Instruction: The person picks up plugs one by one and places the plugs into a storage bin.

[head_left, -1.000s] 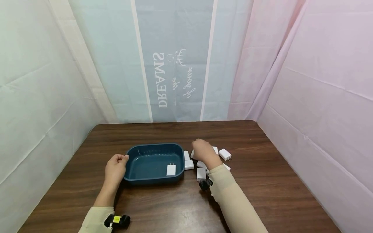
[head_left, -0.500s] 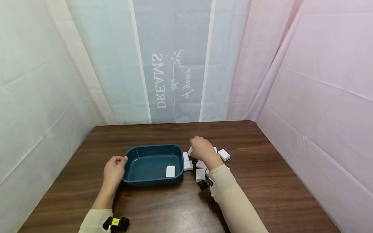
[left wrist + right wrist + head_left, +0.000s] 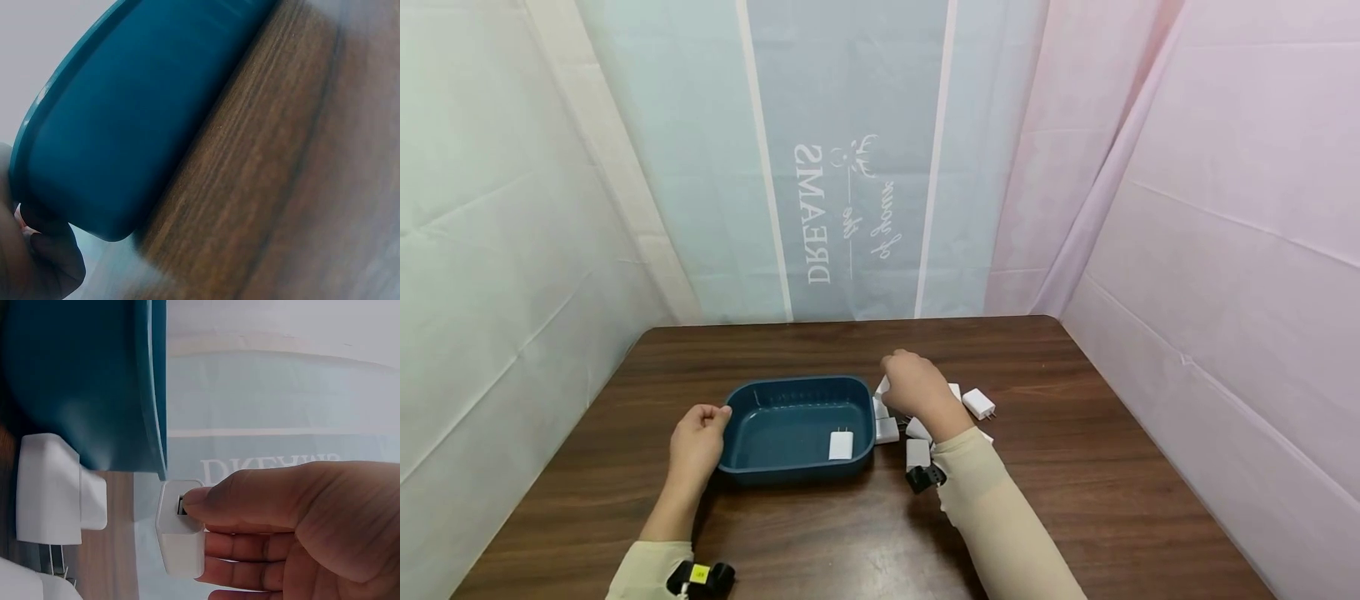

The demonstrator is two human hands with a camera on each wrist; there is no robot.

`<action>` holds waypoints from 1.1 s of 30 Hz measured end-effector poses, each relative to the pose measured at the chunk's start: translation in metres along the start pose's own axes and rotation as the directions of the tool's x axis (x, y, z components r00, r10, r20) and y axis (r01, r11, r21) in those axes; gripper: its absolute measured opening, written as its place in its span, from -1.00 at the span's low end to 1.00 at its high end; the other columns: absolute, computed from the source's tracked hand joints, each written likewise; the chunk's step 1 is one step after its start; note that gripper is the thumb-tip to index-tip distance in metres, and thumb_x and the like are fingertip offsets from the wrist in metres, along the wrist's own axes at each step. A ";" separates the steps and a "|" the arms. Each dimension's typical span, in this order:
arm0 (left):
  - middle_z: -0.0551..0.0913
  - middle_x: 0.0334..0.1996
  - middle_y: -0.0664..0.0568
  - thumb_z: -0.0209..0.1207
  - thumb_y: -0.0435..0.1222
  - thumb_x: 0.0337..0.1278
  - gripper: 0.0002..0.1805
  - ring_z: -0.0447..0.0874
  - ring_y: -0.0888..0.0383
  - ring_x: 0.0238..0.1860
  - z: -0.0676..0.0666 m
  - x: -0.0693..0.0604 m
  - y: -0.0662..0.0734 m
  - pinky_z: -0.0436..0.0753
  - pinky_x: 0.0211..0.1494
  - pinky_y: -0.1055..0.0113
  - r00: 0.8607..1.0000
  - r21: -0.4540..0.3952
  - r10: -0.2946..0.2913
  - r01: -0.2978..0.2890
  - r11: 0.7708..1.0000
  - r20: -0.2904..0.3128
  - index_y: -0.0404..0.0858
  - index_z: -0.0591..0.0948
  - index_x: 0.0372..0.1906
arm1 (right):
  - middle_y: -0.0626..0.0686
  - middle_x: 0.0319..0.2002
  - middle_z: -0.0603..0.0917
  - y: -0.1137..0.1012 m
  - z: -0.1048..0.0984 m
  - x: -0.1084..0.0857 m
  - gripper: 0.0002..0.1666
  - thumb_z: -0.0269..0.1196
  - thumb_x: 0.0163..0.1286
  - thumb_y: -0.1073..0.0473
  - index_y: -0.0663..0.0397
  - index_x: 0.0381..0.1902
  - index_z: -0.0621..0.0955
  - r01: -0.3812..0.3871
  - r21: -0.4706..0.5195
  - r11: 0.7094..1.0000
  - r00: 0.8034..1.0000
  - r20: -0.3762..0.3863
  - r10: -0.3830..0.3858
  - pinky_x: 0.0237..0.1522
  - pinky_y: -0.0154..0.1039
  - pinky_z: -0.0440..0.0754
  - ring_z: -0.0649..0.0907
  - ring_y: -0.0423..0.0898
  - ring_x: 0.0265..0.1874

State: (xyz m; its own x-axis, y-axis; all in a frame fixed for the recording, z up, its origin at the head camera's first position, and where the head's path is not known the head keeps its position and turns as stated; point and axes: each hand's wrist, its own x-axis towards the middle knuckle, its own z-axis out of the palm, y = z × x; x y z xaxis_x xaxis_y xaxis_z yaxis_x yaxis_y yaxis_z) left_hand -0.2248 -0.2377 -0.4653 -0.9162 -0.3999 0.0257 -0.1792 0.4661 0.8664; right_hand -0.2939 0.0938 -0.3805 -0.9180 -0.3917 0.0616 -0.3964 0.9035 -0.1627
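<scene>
My left hand pinches the left rim of a dark blue rectangular tub; in the left wrist view, fingers hold the tub's edge. Close to the tub's right rim, my right hand grips a white USB wall charger. The thumb lies at its USB port, with fingers on the far side. Inside the tub, near the front right, lies another white charger, prongs pointing away. Two more chargers stand against the tub's right wall, one being the front charger.
Several white chargers are spread right of the tub, partly hidden by the right arm: a charger at the far right and a charger near the wrist camera. The brown wooden table meets fabric curtains behind.
My right hand has moved a little left toward the tub, carrying the charger above the table. The left hand stays on the rim, and the tub has not visibly moved.
</scene>
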 end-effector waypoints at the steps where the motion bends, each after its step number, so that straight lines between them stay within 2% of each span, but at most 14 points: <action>1: 0.49 -0.34 -0.05 0.02 -0.04 0.57 -0.59 0.45 0.05 -0.29 0.000 0.000 0.000 0.44 -0.29 0.26 1.000 -0.002 0.001 -0.001 1.000 0.001 -0.35 0.56 -0.01 | 0.15 0.03 0.67 -0.001 0.000 0.000 -0.51 0.41 0.24 0.21 0.19 0.14 0.67 0.001 0.004 1.000 1.000 -0.001 -0.001 -0.12 -0.04 0.70 0.70 0.02 -0.11; 7: 0.48 -0.37 -0.03 0.02 -0.04 0.57 -0.59 0.44 0.05 -0.31 0.000 -0.001 0.001 0.43 -0.31 0.27 1.000 -0.010 0.009 -0.009 1.000 0.007 -0.36 0.56 -0.02 | 0.15 0.08 0.67 -0.008 -0.002 0.001 -0.47 0.43 0.25 0.18 0.19 0.18 0.65 0.011 0.024 1.000 1.000 0.005 -0.011 -0.09 -0.05 0.71 0.70 0.02 -0.08; 20: 0.49 -0.37 -0.02 0.03 -0.05 0.57 -0.60 0.45 0.06 -0.31 -0.001 -0.001 0.000 0.44 -0.31 0.27 1.000 -0.021 0.009 -0.009 1.000 0.005 -0.36 0.56 -0.01 | 0.13 0.06 0.68 -0.031 -0.001 0.004 -0.46 0.46 0.27 0.12 0.18 0.18 0.66 0.058 0.055 0.997 0.998 0.009 -0.059 -0.02 -0.07 0.70 0.70 0.00 -0.05; 26: 0.50 -0.40 -0.02 0.06 -0.11 0.55 -0.66 0.46 0.07 -0.35 0.000 -0.002 0.002 0.45 -0.31 0.27 0.999 -0.016 0.026 -0.026 1.000 -0.022 -0.36 0.57 -0.05 | 0.11 0.08 0.66 -0.044 0.002 0.003 -0.44 0.45 0.30 0.09 0.16 0.23 0.64 0.107 0.031 0.994 0.994 0.017 -0.108 -0.03 -0.09 0.70 0.70 0.00 -0.03; 33: 0.49 -0.41 -0.02 0.06 -0.12 0.55 -0.67 0.45 0.06 -0.36 0.000 -0.001 0.002 0.44 -0.32 0.26 0.999 -0.023 0.028 -0.029 0.999 -0.027 -0.36 0.57 -0.06 | 0.08 0.08 0.66 -0.057 0.008 0.003 -0.45 0.45 0.32 0.05 0.12 0.22 0.65 0.146 0.016 0.989 0.989 0.024 -0.147 0.00 -0.13 0.69 0.68 -0.03 0.02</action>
State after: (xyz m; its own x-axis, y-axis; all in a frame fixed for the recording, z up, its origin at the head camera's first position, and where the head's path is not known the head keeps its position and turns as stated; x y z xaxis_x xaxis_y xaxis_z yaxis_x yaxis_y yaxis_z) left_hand -0.2239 -0.2360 -0.4635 -0.9110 -0.4075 0.0635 -0.1443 0.4591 0.8766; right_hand -0.2745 0.0399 -0.3794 -0.8494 -0.5242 0.0611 -0.5265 0.8336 -0.1673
